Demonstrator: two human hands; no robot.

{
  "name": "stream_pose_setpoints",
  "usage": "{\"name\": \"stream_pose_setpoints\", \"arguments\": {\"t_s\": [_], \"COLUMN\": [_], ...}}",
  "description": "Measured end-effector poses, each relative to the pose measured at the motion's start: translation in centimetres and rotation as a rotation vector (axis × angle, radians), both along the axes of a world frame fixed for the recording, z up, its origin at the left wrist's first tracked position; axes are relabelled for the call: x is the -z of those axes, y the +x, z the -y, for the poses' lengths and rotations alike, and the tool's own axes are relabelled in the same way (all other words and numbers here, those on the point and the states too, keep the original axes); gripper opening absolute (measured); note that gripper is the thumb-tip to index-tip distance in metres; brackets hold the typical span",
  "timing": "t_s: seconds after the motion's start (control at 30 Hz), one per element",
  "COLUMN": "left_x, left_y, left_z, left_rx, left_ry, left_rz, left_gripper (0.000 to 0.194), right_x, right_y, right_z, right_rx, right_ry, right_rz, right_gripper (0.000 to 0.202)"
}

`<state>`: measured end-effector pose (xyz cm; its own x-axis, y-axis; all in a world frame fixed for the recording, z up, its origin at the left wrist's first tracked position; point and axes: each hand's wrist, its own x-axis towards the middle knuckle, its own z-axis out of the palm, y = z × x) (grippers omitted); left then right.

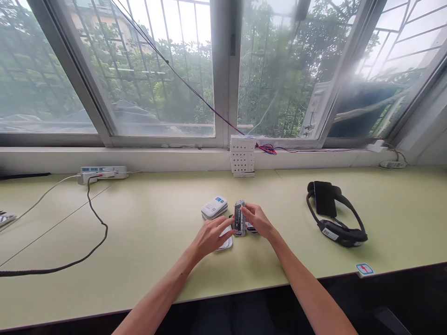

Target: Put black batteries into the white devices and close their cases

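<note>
Black-labelled pack sits directly left of the right hand, pinched along its edge, long axis pointing away from the wearer; the left hand, fingers loosely spread, reaches its left side, grip unclear.

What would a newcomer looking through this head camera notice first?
Probably the narrow dark-faced device near the middle of the pale green table, with the right grip holding its right side and the left grip close against its left. Next, likely the black headband-like gear on the table's right. Behind, a white block stands at the back edge, below the windows.
</note>
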<state>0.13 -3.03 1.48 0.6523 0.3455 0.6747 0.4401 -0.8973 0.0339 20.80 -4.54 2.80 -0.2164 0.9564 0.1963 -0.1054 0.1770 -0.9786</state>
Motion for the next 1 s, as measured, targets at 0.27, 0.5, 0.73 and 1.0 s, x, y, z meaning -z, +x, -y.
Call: {"name": "stream_pose_setpoints", "arguments": {"t_s": [0.27,0.5,0.73,1.0], "left_x": [0.2,0.0,0.6,1.5], "left_y": [1.0,0.6,0.7,0.8], "left_z": [0.5,0.3,-0.1,-0.7], "left_rx": [0.062,0.042,0.047,-0.038], "left_ry": [0.166,0.158,0.124,0.128], "left_rz": [0.009,-0.004,0.1,0.007], "left_gripper": [0.047,0.056,0.056,0.061], "right_x": [0.0,0.6,0.4,0.7], "right_y": [0.0,0.3,0.3,1.6], "right_z": [-0.2,-0.8,-0.8,-2.0], "right_rx": [-0.024,-0.033,-0.046,0.366], "right_ry": [-0.015,-0.063,-0.114,-0.267], "right_rz": [-0.072,-0.174,-0.21,-0.367], "right_gripper": [0.043,0.041,0.039,0.028]}}
